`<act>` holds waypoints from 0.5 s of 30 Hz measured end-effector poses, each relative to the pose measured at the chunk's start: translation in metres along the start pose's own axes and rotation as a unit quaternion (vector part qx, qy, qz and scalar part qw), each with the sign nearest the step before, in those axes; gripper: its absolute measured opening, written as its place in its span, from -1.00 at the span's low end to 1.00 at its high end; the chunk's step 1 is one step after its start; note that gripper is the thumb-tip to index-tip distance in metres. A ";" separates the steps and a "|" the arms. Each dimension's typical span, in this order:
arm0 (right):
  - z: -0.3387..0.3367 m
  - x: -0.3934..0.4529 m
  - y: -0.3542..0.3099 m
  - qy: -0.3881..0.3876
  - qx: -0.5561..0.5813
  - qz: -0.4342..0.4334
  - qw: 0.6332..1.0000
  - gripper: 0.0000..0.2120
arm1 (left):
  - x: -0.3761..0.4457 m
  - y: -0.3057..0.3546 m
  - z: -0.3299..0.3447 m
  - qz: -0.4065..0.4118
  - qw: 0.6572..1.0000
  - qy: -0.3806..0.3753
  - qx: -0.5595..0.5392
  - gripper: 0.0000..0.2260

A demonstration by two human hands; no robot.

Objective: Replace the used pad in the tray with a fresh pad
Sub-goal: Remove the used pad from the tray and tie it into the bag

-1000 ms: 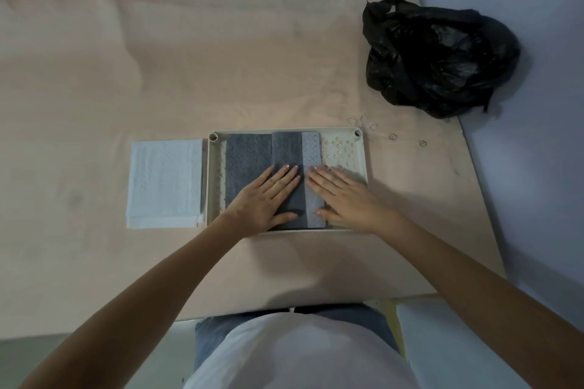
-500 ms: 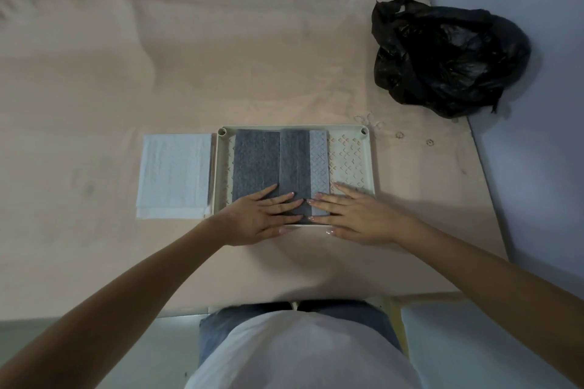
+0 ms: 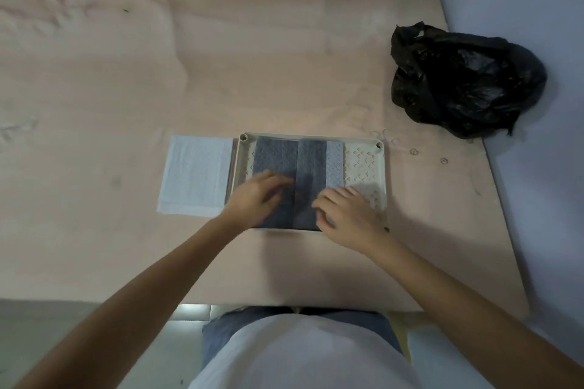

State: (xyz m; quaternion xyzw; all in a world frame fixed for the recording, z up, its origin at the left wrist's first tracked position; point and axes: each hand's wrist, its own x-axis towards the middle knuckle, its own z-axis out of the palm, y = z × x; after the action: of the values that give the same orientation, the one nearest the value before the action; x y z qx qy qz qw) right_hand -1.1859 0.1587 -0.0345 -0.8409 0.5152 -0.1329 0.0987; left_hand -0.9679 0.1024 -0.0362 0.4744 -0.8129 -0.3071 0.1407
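A cream perforated tray [image 3: 363, 164] lies on the table in front of me. A folded grey used pad [image 3: 275, 158] covers the tray's left and middle parts. My left hand [image 3: 256, 199] rests flat on the pad's near left part, its fingers blurred and pointing right. My right hand [image 3: 347, 215] is at the pad's near right corner, with bent fingers curling onto the pad's edge. A white fresh pad [image 3: 196, 174] lies flat on the table, touching the tray's left side.
A crumpled black plastic bag [image 3: 464, 79] sits at the table's far right, next to the blue wall. Small rings [image 3: 444, 161] lie on the table right of the tray. The table's near edge runs just above my lap.
Both hands have moved apart on the grey pad. The left hand slid up and left. The right hand's fingers went from flat to bent at the pad's near right corner.
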 end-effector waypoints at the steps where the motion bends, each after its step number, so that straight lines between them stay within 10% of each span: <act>1: 0.003 0.012 -0.016 -0.019 -0.003 0.031 0.999 -0.86 | 0.009 0.000 -0.008 -0.064 0.997 0.038 0.006 -0.69; 5: 0.020 0.057 -0.077 -0.124 -0.021 0.110 0.986 -0.76 | 0.051 -0.005 -0.033 -0.234 0.969 0.003 0.074 -0.69; 15: 0.046 0.088 -0.117 -0.206 -0.124 0.141 0.960 -0.69 | 0.090 -0.004 -0.032 -0.326 0.930 -0.051 0.159 -0.67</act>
State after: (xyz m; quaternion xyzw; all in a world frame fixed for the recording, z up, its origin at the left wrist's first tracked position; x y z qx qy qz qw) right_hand -1.0344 0.1337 -0.0319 -0.7744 0.6097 0.1233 0.1154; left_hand -0.9945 0.0118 -0.0197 0.7134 -0.6576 -0.2263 -0.0861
